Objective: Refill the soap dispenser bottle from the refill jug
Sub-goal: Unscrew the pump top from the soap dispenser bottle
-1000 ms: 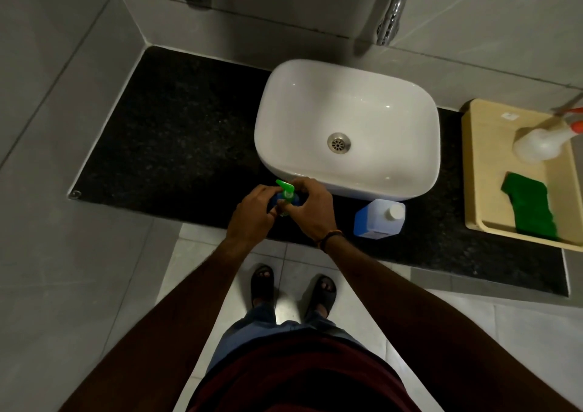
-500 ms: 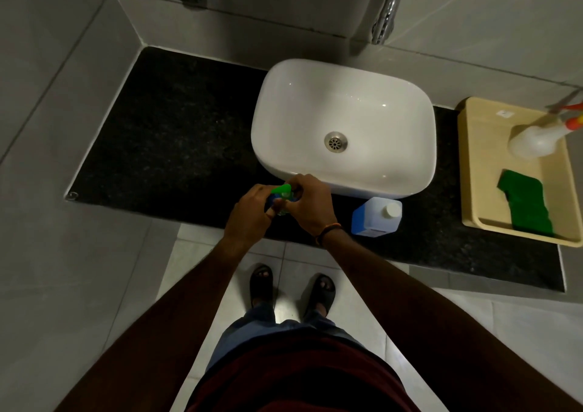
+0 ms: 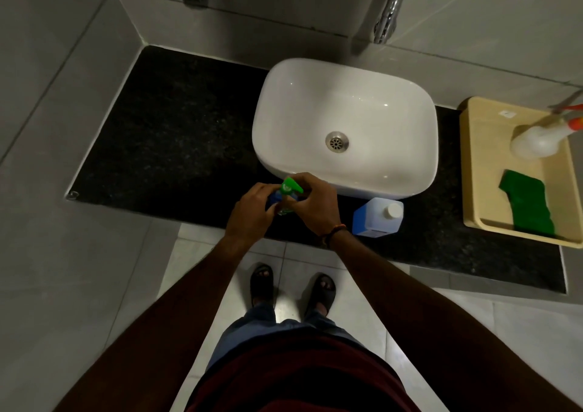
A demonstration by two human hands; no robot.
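Observation:
The soap dispenser bottle (image 3: 277,198) stands on the black counter in front of the basin; only a bit of its blue body shows between my hands. Its green pump head (image 3: 291,186) sticks up above my fingers. My left hand (image 3: 250,211) wraps the bottle body from the left. My right hand (image 3: 314,202) grips the pump collar from the right. The refill jug (image 3: 377,217), white-blue with a white cap on, stands upright on the counter just right of my right wrist, untouched.
A white basin (image 3: 345,128) sits behind the bottle, with a chrome tap (image 3: 388,11) on the wall above. At the right a beige tray (image 3: 479,165) holds a white spray bottle (image 3: 539,139) and a green sponge (image 3: 530,205). The black counter (image 3: 176,140) extends left.
The green pump head has turned and now stands higher above my fingers. Both hands stay closed around the bottle in the same spot. The jug has not moved.

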